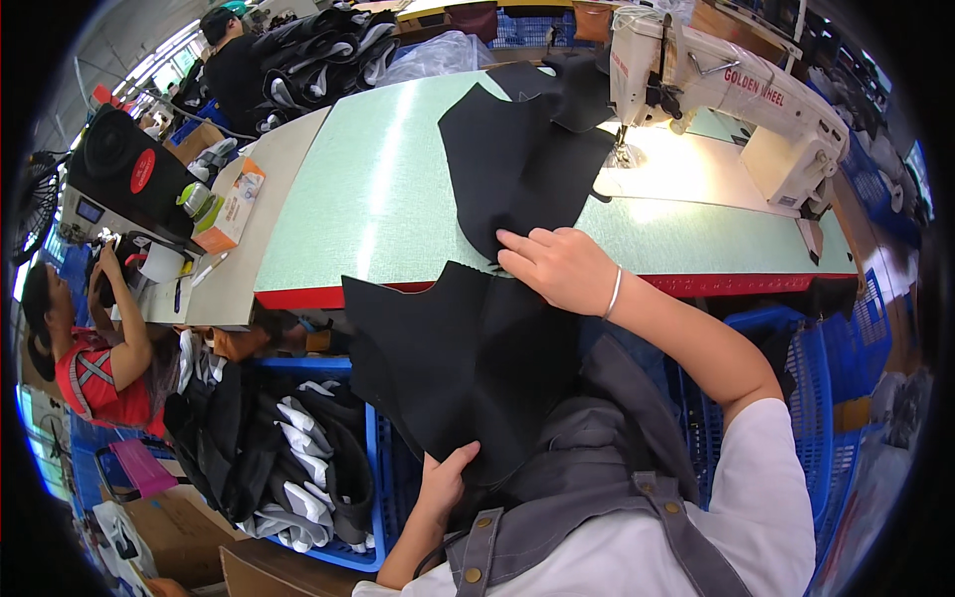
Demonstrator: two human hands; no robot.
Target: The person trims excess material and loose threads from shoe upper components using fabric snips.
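In my lap, hanging over the red front edge of the table, lies a large black fabric piece. My left hand grips its lower edge, thumb on top and the other fingers hidden beneath. At the table's edge my right hand reaches forward, index finger pressed to the lower tip of a second black fabric piece; its fingers are bent together. That piece lies flat on the pale green tabletop, its far end near the needle of a white sewing machine. Further black pieces overlap behind it.
A blue crate of black and white pieces stands at my left, another blue basket at my right. Left of the table are a speaker and an orange-white box. A co-worker in red sits at far left.
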